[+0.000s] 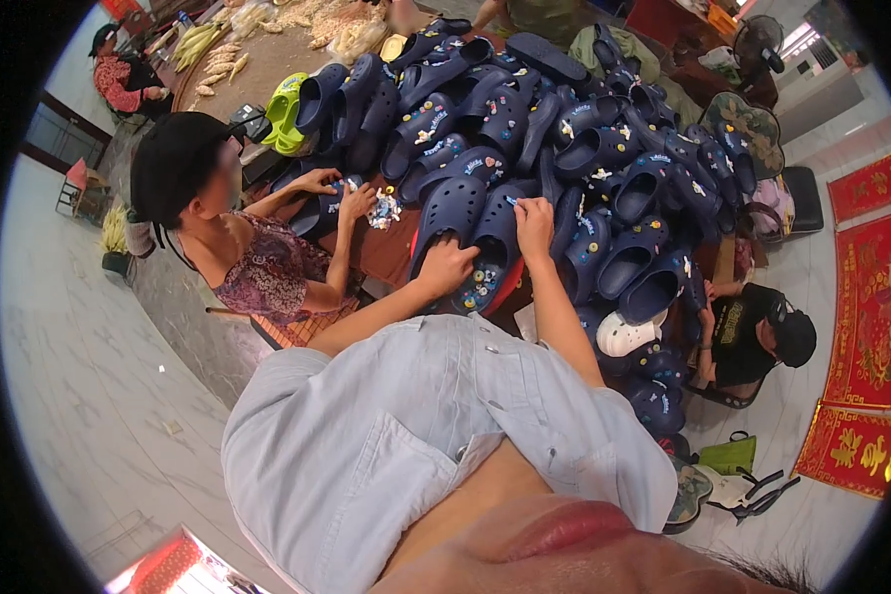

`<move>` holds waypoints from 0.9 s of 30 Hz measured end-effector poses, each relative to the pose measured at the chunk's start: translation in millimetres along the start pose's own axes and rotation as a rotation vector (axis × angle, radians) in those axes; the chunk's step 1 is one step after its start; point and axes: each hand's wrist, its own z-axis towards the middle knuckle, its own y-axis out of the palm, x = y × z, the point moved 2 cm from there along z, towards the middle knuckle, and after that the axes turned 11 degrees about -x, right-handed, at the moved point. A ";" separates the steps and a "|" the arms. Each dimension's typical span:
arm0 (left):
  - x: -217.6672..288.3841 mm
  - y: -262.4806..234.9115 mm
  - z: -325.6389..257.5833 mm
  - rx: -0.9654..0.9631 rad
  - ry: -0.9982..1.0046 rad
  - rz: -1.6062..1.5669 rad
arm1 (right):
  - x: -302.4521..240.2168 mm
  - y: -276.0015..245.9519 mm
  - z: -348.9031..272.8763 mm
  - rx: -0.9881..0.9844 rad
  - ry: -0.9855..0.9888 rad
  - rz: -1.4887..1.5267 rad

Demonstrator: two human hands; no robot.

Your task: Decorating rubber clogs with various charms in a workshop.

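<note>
A pair of navy clogs lies side by side before me, toes pointing away. My left hand [449,265] reaches into the opening of the left clog [452,210], its fingers curled in and partly hidden by the shoe. At the right clog [492,226], my right hand [536,228] has thumb and finger pinched at a small light-blue charm [512,201] on the upper. Small colourful charms [481,283] are gathered by the heel of the right clog, and a red edge [510,293] shows beneath the pair.
A large heap of navy clogs [574,129] covers the table, with lime-green clogs [285,114] at left and a white clog [629,335] at right. A co-worker [257,238] handles a clog beside charms [383,209] on my left. Another person [762,332] sits at right.
</note>
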 end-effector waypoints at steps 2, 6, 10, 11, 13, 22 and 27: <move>-0.3 0.0 0.2 0.001 -0.005 -0.006 | 1.1 1.4 2.3 0.002 0.005 -0.011; -1.3 0.7 0.0 -0.005 -0.007 -0.010 | 1.2 1.5 4.9 0.009 0.000 -0.028; -0.8 0.9 0.2 -0.013 -0.018 -0.029 | 0.2 0.2 4.4 -0.011 0.014 -0.036; -0.5 0.6 0.5 -0.013 -0.017 -0.029 | 0.8 0.2 3.6 -0.009 0.015 -0.036; 0.8 -0.1 1.1 -0.009 -0.009 -0.011 | 1.9 -0.1 0.1 -0.024 0.022 -0.084; 0.6 -0.7 0.6 0.001 -0.019 -0.009 | 4.8 -9.4 -20.4 -0.045 0.019 -0.137; -0.7 -1.3 0.6 -0.007 0.001 0.011 | 7.5 -9.9 -28.4 -0.050 0.029 -0.090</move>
